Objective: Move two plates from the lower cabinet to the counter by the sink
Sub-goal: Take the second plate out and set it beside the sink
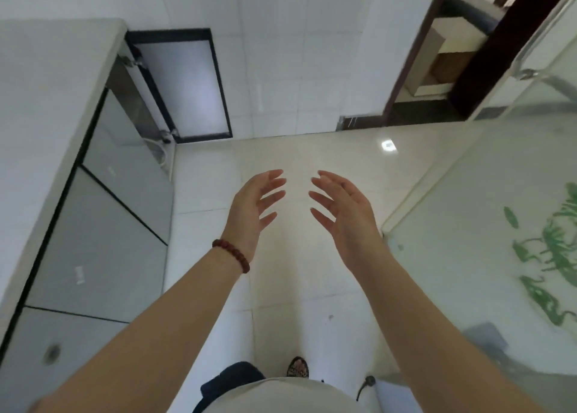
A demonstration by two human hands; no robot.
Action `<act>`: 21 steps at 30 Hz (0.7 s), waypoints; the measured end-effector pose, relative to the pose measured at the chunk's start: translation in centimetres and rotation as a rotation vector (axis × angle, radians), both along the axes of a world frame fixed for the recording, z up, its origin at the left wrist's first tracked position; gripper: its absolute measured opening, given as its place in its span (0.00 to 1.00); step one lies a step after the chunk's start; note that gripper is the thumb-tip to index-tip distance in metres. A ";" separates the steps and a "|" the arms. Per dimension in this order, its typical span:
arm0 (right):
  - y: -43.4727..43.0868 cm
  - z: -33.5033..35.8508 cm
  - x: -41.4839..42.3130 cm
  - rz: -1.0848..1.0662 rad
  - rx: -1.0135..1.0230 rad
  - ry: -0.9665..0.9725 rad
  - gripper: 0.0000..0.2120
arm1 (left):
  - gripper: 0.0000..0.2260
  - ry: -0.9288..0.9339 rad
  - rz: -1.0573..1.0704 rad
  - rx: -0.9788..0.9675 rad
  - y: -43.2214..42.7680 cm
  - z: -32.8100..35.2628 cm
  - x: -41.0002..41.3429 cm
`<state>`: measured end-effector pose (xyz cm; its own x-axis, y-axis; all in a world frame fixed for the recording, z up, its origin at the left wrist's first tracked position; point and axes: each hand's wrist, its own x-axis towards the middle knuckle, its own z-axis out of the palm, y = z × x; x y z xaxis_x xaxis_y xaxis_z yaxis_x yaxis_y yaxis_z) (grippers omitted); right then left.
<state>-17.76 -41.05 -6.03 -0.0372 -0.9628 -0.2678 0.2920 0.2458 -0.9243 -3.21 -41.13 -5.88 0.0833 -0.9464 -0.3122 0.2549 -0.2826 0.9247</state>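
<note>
Both hands, the left hand (249,208) and the right hand (345,214), are hanging open and empty over the floor (281,287), so no plates are showing and the job is looking barely started.

Pale grey stone counter (46,106) runs off the left edge, its far end cut. Frosted-glass lower cabinet doors with black frames (103,241) are motion-blurred (contents behind them unreadable). Small dark round mark (51,354) on the lowest door is too smeared to identify. Glass panel with green painted pattern (515,225) is cropped at right. Patterned shoe (298,367) is half hidden behind the person's light-coloured top (274,394).
</note>
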 end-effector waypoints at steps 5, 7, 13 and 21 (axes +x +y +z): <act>-7.2 -0.5 2.4 0.100 0.009 -0.012 0.11 | 0.13 -0.012 0.123 -0.005 -5.9 -0.2 2.3; -10.3 -0.6 3.5 0.127 0.011 -0.005 0.10 | 0.13 -0.005 0.155 -0.006 -8.6 -0.4 3.4; -21.6 -0.8 7.6 0.175 -0.014 0.012 0.10 | 0.13 -0.018 0.187 -0.056 -19.4 -1.2 7.2; -37.1 0.7 14.9 0.205 -0.024 0.015 0.11 | 0.14 -0.089 0.173 -0.103 -34.9 -0.1 14.5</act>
